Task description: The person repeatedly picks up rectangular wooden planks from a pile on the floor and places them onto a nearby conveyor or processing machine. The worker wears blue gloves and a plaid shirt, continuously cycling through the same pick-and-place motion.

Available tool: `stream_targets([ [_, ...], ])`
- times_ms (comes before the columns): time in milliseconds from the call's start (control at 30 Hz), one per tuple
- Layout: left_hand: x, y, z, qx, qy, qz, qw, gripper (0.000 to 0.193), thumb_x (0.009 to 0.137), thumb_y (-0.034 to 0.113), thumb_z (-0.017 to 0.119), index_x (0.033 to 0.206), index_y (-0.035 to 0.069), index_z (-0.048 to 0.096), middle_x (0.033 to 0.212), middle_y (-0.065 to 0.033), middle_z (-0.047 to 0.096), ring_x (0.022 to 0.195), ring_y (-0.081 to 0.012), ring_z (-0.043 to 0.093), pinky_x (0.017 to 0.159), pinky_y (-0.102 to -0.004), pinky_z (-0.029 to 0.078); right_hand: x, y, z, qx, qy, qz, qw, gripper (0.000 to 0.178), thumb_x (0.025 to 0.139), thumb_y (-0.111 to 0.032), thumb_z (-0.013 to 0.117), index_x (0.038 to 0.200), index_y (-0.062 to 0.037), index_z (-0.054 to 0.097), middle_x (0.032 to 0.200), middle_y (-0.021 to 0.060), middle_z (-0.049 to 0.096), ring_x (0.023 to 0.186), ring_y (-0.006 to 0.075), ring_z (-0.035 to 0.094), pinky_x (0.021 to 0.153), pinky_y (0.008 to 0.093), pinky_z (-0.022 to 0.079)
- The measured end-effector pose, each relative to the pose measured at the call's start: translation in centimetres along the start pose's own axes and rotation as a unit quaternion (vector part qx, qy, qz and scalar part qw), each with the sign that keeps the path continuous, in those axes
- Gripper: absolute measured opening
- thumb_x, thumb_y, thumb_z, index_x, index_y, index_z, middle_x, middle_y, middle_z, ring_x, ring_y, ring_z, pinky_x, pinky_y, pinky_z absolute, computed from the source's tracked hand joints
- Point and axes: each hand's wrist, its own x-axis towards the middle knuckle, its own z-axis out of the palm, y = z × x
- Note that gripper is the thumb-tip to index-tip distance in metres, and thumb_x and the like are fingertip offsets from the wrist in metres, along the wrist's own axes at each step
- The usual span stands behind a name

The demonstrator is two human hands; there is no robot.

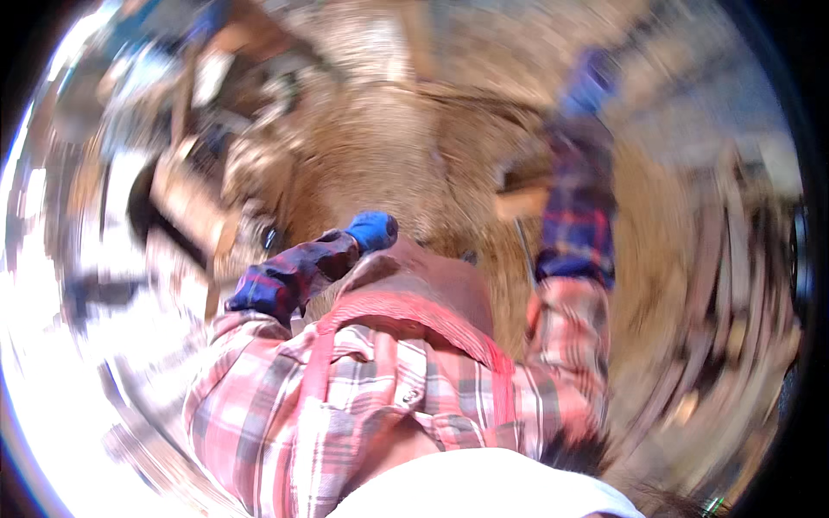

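My left hand (373, 230), in a blue glove, is in front of my waist beside the reddish-brown apron (423, 281). Its fingers look curled into a rounded shape, and what they hold, if anything, is hidden. My right arm reaches far forward in a dark plaid sleeve cover (577, 211). At its end my right hand (591, 84), also blue-gloved, is smeared by motion, so its fingers cannot be made out. Beside the right forearm sits a light wooden block (522, 205) with a dark gap behind it.
Brown, dusty ground (371, 164) spreads ahead of me. To the left is a blurred wooden structure (194, 203) with dark parts. Several long wood strips (730, 259) lie heaped on the right. Strong light washes out the far left.
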Motion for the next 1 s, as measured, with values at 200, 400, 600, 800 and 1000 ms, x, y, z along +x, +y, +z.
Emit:
stream_targets([
  [200,2.5,1.5,-3.5,-0.087,0.025,0.020,0.996,0.020,0.075,0.023,0.058,0.089,0.011,0.067,0.078,-0.0118,0.065,0.075,-0.0234,0.063,0.065,-0.0360,0.049,-3.6,27.9,-18.5,-0.095,0.202,0.092,0.970,0.053,0.080,-0.037,0.064,0.118,-0.0027,0.051,0.107,0.0147,0.061,0.089,0.0277,0.060,0.075,0.0401,0.047],
  [400,-1.7,-3.5,-7.0,-0.281,0.420,-0.014,0.863,0.028,0.079,0.016,0.059,0.104,0.003,0.061,0.091,-0.0123,0.065,0.081,-0.0168,0.063,0.074,-0.0257,0.050,-19.4,20.3,-27.3,0.019,0.134,0.493,0.860,0.052,0.085,-0.035,0.060,0.123,-0.0032,0.047,0.110,0.0146,0.059,0.102,0.0298,0.056,0.084,0.0377,0.046],
  [600,4.0,-6.2,-6.2,-0.485,0.191,-0.258,0.814,0.040,0.076,0.032,0.073,0.098,-0.001,0.064,0.081,-0.0085,0.065,0.076,-0.0137,0.060,0.070,-0.0280,0.049,-35.9,1.2,-6.6,0.299,-0.247,0.767,0.512,0.052,0.086,-0.043,0.055,0.122,-0.0045,0.050,0.119,0.0135,0.052,0.110,0.0220,0.048,0.091,0.0353,0.040],
  [800,1.4,8.1,-6.0,-0.685,0.248,-0.142,0.671,0.072,0.066,0.033,0.080,0.118,-0.007,0.051,0.110,-0.0156,0.059,0.099,-0.0218,0.059,0.083,-0.0287,0.049,-25.1,-5.6,1.0,0.625,-0.339,0.504,0.490,0.055,0.088,-0.039,0.055,0.127,-0.0018,0.046,0.125,0.0080,0.050,0.110,0.0175,0.049,0.097,0.0322,0.036],
  [1000,-9.7,12.8,-15.4,-0.355,0.212,-0.273,0.869,0.078,0.059,0.051,0.078,0.106,-0.007,0.053,0.089,-0.0184,0.062,0.085,-0.0226,0.058,0.075,-0.0343,0.045,-22.5,-9.5,10.0,0.674,-0.380,0.443,0.453,0.049,0.093,-0.032,0.048,0.129,0.0010,0.044,0.133,0.0088,0.045,0.122,0.0177,0.042,0.106,0.0315,0.029],
])
